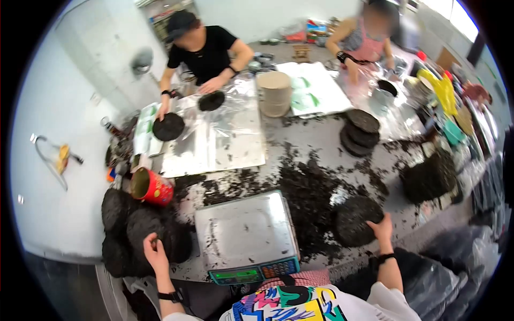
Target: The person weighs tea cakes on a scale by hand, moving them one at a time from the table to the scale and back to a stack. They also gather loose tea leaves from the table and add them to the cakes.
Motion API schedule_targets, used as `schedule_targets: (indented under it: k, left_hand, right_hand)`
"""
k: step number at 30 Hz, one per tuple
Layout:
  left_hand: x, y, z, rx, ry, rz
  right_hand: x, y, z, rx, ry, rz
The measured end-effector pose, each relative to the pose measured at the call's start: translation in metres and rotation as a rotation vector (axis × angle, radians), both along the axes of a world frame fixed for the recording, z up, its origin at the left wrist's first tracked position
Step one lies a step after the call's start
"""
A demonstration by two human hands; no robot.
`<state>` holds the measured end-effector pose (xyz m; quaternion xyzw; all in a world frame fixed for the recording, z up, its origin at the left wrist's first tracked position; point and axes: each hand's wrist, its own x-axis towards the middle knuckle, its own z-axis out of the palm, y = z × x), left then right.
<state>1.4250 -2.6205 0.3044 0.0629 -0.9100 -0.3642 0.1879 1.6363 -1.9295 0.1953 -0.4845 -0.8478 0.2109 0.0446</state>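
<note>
My right hand [381, 229] grips the right edge of a dark round cake [353, 220], which looks like pressed tea or seaweed. The cake is at the table's near side, right of the scale. My left hand [156, 253] is over a pile of similar dark cakes [143, 227] at the left. Its fingers are curled together, and whatever is between them is too small to make out. Between my hands sits a digital scale [243, 230] with a bare metal plate and a lit green display.
Dark loose flakes [308, 198] cover the table's middle. A red can [152, 187] lies tilted at left. Stacked cakes [361, 132] and a dark block [429, 176] stand at right. Across the table, one person handles two dark cakes [168, 127]; another [364, 43] works with clear plastic.
</note>
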Motion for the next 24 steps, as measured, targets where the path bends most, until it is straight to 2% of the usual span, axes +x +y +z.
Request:
schedule_targets:
  k: [3, 4, 6, 7, 8, 9, 12, 14, 16, 18, 20, 22, 23, 24]
  left_hand:
    - [-0.01, -0.074, 0.012, -0.283, 0.086, 0.24]
    - [-0.01, -0.093, 0.014, -0.421, 0.086, 0.368]
    - [-0.015, -0.128, -0.015, -0.49, 0.048, 0.6]
    - [-0.015, -0.142, -0.037, -0.44, -0.063, 0.653]
    - [-0.015, -0.15, -0.046, -0.253, -0.238, 0.555]
    - [-0.017, -0.173, -0.087, 0.004, -0.27, 0.579]
    - [-0.015, -0.139, -0.063, 0.063, -0.261, 0.634]
    - [-0.011, -0.142, -0.064, 0.093, -0.232, 0.627]
    - [-0.011, -0.135, -0.048, 0.056, -0.215, 0.62]
    - [-0.013, -0.127, -0.033, -0.083, -0.192, 0.633]
    - [-0.018, -0.112, -0.011, -0.011, -0.232, 0.669]
    - [-0.018, -0.124, -0.019, -0.071, -0.207, 0.575]
    - [-0.019, -0.13, -0.022, -0.102, -0.203, 0.544]
    - [-0.02, -0.136, -0.023, -0.138, -0.205, 0.508]
  right_hand:
    - [0.001, 0.025, 0.014, -0.626, 0.437, 0.061]
    - [-0.01, 0.019, 0.045, -0.878, 0.528, 0.057]
    - [-0.059, 0.001, 0.086, -1.054, 0.734, -0.013]
    - [-0.092, -0.014, 0.104, -1.073, 0.766, 0.088]
    - [-0.131, -0.038, 0.124, -1.087, 0.802, 0.185]
    - [-0.173, -0.07, 0.145, -0.999, 0.773, 0.354]
    - [-0.294, -0.158, 0.172, -0.698, 0.615, 0.874]
    - [-0.365, -0.234, 0.197, -0.27, 0.429, 1.272]
    - [-0.431, -0.314, 0.189, -0.016, 0.366, 1.495]
    - [-0.494, -0.39, 0.151, 0.241, 0.327, 1.627]
    - [-0.538, -0.458, 0.1, 0.454, 0.257, 1.66]
    - [-0.566, -0.509, 0.028, 0.522, 0.288, 1.627]
    - [-0.559, -0.534, 0.025, 0.504, 0.121, 1.613]
    - [-0.561, -0.555, -0.004, 0.481, 0.063, 1.607]
